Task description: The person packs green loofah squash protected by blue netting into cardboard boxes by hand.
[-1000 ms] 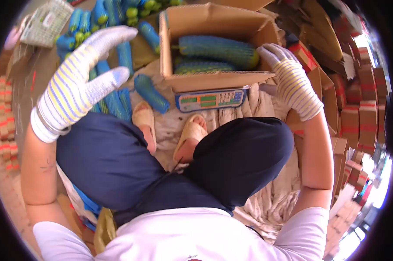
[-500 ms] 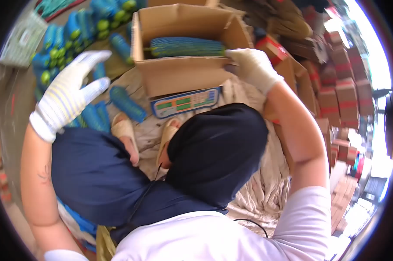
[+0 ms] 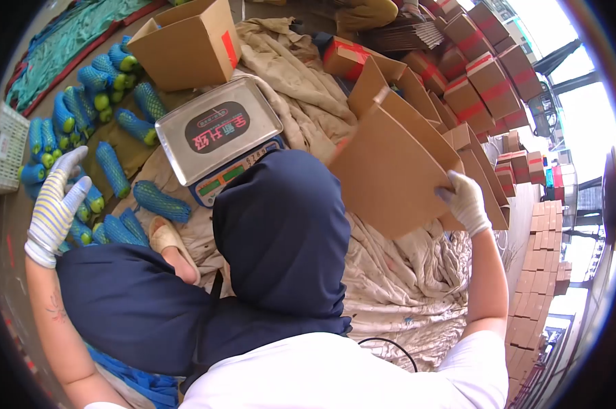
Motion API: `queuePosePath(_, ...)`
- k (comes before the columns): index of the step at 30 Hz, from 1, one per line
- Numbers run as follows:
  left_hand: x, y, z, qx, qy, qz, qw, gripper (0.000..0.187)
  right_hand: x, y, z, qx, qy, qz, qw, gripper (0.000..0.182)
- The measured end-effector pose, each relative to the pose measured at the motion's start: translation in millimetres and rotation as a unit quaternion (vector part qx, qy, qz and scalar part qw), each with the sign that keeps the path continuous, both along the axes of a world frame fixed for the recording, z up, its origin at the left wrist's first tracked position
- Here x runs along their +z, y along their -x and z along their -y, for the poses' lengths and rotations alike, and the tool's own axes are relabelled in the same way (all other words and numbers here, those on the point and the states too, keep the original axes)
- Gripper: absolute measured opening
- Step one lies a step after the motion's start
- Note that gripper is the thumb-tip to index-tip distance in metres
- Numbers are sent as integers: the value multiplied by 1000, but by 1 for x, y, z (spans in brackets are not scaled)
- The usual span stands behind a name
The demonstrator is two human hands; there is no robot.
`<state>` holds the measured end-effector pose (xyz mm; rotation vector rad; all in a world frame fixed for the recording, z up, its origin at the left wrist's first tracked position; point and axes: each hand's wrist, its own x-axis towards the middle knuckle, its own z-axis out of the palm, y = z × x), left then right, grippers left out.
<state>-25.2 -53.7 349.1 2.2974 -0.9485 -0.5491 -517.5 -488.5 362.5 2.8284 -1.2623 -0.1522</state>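
Right hand (image 3: 466, 202): fingers closed on the edge of an open carton (image 3: 390, 170), thumb against its wall. Carton sits tilted off my right knee, beside other open cartons (image 3: 476, 167); cannot tell whether the cloth bears any weight. The edge grip probably lets one hand steer it.

Left hand (image 3: 52, 211): fingers well spread, thumb apart, holding nothing; nearest are green produce in blue nets (image 3: 110, 169). Netting presumably limits rubbing.

Scale (image 3: 219, 178) beyond my knees, readout turned towards me, likely for easy reading. Its metal tray (image 3: 180, 158) lies label up.

Containers: tilted carton's contents hidden by its wall. Second carton (image 3: 185, 54), red-taped, stands behind the scale; a bit of blue shows at its opening, otherwise unclear. White basket (image 3: 4, 153) at far left; contents cannot be told. Red-taped boxes (image 3: 492, 85) are stacked to the right.
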Motion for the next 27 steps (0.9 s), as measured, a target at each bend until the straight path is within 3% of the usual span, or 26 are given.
queuePosePath(5, -12, -31, -47, 71, 59, 57, 994, 45, -111, 172, 16, -77, 100, -111, 986, 19)
queuePosePath(7, -14, -35, -78, 123, 42, 90, 987, 45, -192, 299, 29, -231, 96, -37, 968, 13)
queuePosePath(9, -28, -22, -122, 202, -8, 159, 966, 47, -247, 391, 62, -338, -52, 18, 940, 34)
queuePosePath(10, -48, -19, -156, 239, -34, 171, 955, 49, -243, 365, 40, -356, -34, 119, 926, 34)
queuePosePath(12, -87, 9, -210, 331, -53, 97, 937, 54, -255, 378, 75, -345, 8, -62, 937, 35)
queuePosePath(14, -132, 45, -265, 368, -123, 34, 921, 57, -198, 252, 67, -499, -26, 46, 865, 27)
queuePosePath(17, -236, 63, -348, 360, -135, -132, 914, 60, -156, 190, 91, -300, -39, -137, 943, 24)
queuePosePath(19, -187, 87, -286, 403, -149, -135, 893, 57, -130, 145, 96, -178, -31, -244, 953, 24)
queuePosePath(20, -172, 87, -262, 312, -238, -54, 918, 53, -111, 95, 85, -42, -8, -69, 997, 19)
queuePosePath(22, -196, 67, -241, 195, -265, -52, 943, 49, -68, -28, 57, 32, -99, 32, 994, 24)
queuePosePath(23, -218, 57, -237, 188, -257, -50, 947, 49, -70, -74, 56, 100, -129, 145, 976, 33)
queuePosePath(24, -251, 50, -242, 251, -125, -164, 946, 49, -62, -129, 38, 123, -171, 190, 959, 39)
queuePosePath(25, -281, 46, -247, 307, 8, -274, 911, 48, -56, -177, 20, 212, -104, 188, 953, 42)
queuePosePath(26, -312, 46, -249, 304, 8, -274, 912, 48, -45, -226, -7, 293, -78, 203, 931, 43)
queuePosePath(27, -342, 48, -252, 324, 34, -181, 928, 47, -44, -273, -25, 303, -73, 203, 928, 49)
